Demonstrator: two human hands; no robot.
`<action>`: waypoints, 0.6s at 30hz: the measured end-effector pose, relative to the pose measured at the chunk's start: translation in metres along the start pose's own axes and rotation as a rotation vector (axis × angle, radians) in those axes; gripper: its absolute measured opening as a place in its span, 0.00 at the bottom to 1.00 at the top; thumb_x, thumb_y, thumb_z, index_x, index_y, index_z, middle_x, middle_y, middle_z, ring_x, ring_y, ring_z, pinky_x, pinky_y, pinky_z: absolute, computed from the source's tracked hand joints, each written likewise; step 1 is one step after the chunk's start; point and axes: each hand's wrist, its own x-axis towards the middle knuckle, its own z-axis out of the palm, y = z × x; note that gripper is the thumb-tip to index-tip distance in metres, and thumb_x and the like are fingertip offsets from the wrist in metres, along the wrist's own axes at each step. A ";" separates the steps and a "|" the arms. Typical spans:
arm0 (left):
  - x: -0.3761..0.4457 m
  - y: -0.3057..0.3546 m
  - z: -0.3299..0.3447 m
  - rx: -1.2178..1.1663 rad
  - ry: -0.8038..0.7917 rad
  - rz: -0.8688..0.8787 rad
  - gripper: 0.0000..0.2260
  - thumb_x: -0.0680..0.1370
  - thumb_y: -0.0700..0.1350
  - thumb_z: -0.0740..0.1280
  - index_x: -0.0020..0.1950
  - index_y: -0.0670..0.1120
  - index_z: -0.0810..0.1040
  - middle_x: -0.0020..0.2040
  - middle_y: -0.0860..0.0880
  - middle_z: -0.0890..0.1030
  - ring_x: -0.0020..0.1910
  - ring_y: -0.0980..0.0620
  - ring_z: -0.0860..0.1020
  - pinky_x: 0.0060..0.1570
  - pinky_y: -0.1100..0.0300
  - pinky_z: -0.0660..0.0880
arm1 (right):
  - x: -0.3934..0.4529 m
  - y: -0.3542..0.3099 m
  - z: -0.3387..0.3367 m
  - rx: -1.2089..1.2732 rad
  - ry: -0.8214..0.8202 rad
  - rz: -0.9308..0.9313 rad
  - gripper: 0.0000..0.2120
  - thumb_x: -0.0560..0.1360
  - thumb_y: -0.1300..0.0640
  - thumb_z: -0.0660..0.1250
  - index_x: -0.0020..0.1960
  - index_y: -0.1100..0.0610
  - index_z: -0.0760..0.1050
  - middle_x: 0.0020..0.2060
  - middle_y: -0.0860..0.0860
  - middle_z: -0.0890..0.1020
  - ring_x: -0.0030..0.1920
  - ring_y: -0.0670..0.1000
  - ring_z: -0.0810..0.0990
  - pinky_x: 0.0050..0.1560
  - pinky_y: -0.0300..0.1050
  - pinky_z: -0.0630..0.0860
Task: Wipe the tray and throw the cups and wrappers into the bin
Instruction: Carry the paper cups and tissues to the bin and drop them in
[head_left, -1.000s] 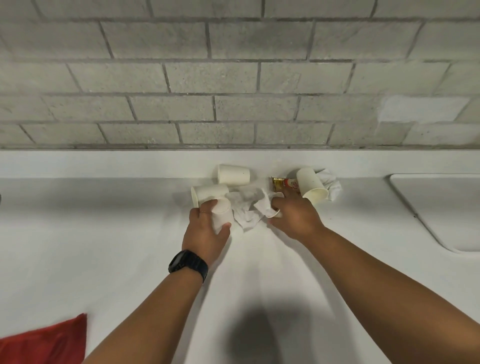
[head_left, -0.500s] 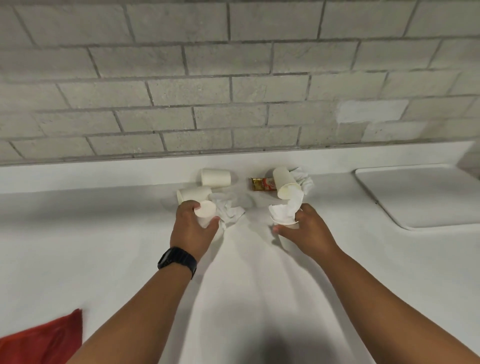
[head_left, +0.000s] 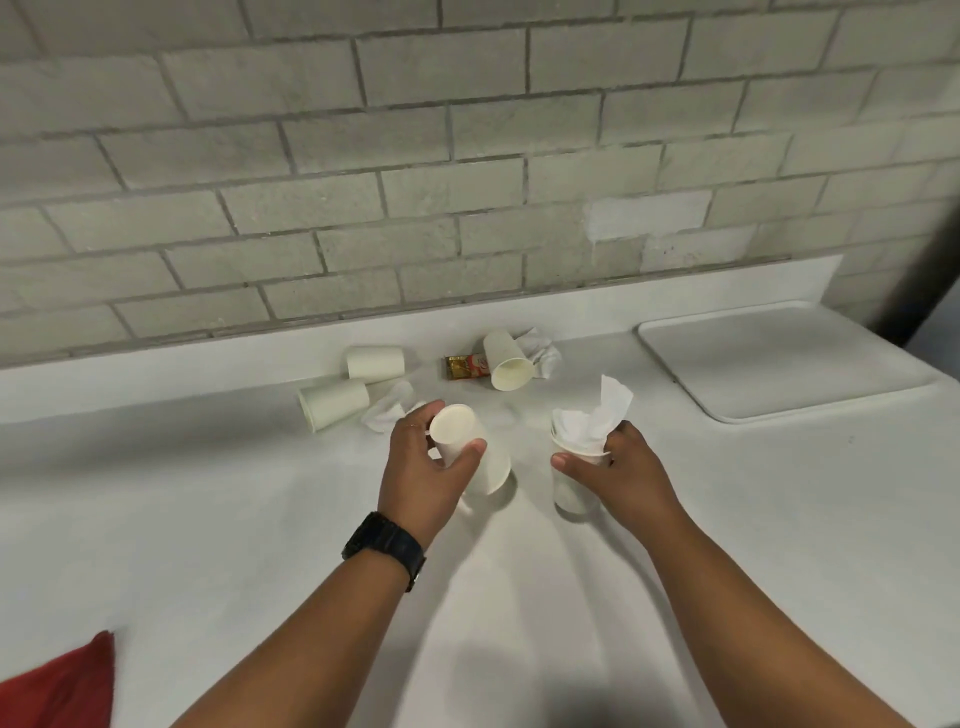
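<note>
Head view: the left hand (head_left: 421, 467) has its fingers curled round an upturned paper cup (head_left: 467, 447), and the right hand (head_left: 618, 467) grips an upright cup (head_left: 574, 483) stuffed with a crumpled napkin (head_left: 592, 421). Nesting one cup into the other would likely free a hand for the rest. Three plain white cups (head_left: 332, 402) lie tipped on the surface (head_left: 208, 519) near the wall, among napkins and a gold-red wrapper (head_left: 466, 366). The pale tray (head_left: 779, 358) sits apart, right.
</note>
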 end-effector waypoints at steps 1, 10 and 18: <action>-0.003 0.003 0.008 -0.005 -0.016 -0.005 0.20 0.70 0.48 0.75 0.57 0.59 0.72 0.56 0.60 0.73 0.53 0.62 0.76 0.48 0.68 0.73 | -0.005 0.001 -0.009 0.001 0.009 0.006 0.21 0.67 0.46 0.76 0.58 0.47 0.78 0.58 0.45 0.75 0.55 0.47 0.78 0.56 0.44 0.74; -0.039 0.053 0.112 -0.035 -0.177 -0.002 0.25 0.70 0.49 0.74 0.65 0.54 0.70 0.61 0.57 0.71 0.55 0.61 0.75 0.51 0.66 0.73 | -0.047 0.035 -0.119 0.037 0.148 0.041 0.15 0.68 0.48 0.76 0.48 0.38 0.72 0.55 0.45 0.76 0.52 0.47 0.78 0.50 0.40 0.70; -0.097 0.108 0.250 -0.082 -0.361 0.046 0.24 0.70 0.48 0.75 0.62 0.58 0.70 0.60 0.57 0.71 0.54 0.62 0.75 0.53 0.63 0.75 | -0.097 0.095 -0.252 0.022 0.277 0.125 0.20 0.67 0.49 0.77 0.57 0.48 0.76 0.56 0.49 0.78 0.53 0.47 0.79 0.51 0.41 0.74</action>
